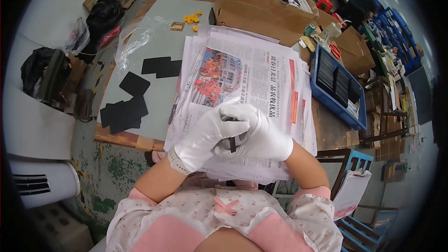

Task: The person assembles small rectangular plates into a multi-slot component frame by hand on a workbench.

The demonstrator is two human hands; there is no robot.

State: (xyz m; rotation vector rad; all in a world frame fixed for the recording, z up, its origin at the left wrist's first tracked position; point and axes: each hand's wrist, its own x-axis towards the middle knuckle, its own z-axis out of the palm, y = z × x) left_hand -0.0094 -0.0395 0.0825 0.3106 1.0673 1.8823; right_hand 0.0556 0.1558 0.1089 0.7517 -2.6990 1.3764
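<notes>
My left hand [205, 133] and my right hand [261, 133], both in white gloves, are drawn together over a stack of newspapers [254, 72]. Between them they grip a small, thin black piece [233, 145], its narrow end sticking out below the fingers. Gloves cover the rest of it, so I cannot tell its kind. The fingers of each hand are closed around it. Left of the papers, several flat black rectangular pieces [134, 84] lie on the grey tabletop [161, 23], some overlapping.
A blue tray [343, 108] on the right holds rows of black pieces. Behind the newspapers stands a large cardboard box [261, 11] of papers. Small yellow parts [191, 18], a gold-coloured square [177, 26] and clear plastic wrap [135, 44] lie at the table's far left. Another person [364, 7] is at the back right.
</notes>
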